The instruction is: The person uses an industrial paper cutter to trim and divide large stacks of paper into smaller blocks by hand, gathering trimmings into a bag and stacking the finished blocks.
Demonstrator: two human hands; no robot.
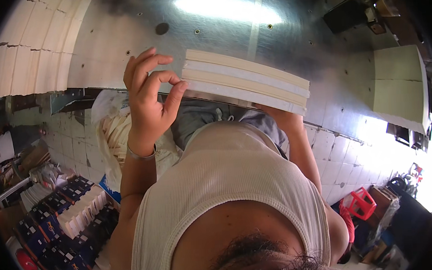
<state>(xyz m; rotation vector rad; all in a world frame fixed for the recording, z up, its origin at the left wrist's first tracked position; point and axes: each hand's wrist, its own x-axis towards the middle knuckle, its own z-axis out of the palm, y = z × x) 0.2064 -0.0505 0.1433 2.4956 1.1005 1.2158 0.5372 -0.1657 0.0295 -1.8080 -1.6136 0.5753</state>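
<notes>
A stack of several thick book blocks [244, 79], with cream and whitish edges alternating, lies at the near edge of the metal table. At the stack's left end, my left hand [152, 97] touches the near corner, thumb and index finger pinched together there and the other fingers bent and raised. A metal bangle circles that wrist. My right hand [284, 118] grips the right end from the near side; the stack hides most of its fingers.
The shiny metal table [136, 36] has small holes across its top. Long rows of paper blocks [33, 52] stand at the far left, and a pale stack [398, 84] at the right. Lower left are dark boxes [48, 229]; lower right, a red plastic stool [361, 204].
</notes>
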